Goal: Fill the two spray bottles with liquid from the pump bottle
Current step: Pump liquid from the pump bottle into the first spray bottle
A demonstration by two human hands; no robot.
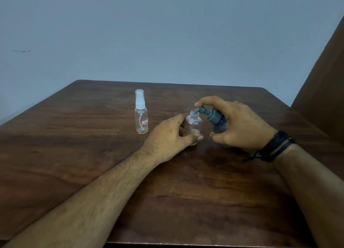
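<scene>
Meanwhile, the left hand (168, 136) wraps its fingers around a small, light, likely slippery clear uncapped plastic spray bottle (193, 125) mid-table, while the right hand (234, 123) grips the tilted grey pump bottle (216, 120), forefinger on its nozzle.

A dark wooden table (74, 154) stands against a plain grey-blue wall (167, 33).

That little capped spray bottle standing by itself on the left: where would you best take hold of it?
Probably around the clear round body of the capped spray bottle, fingers wrapping it from the near side. It stands upright on the table with open space around it, and the body is wider than the narrow white cap.
</scene>
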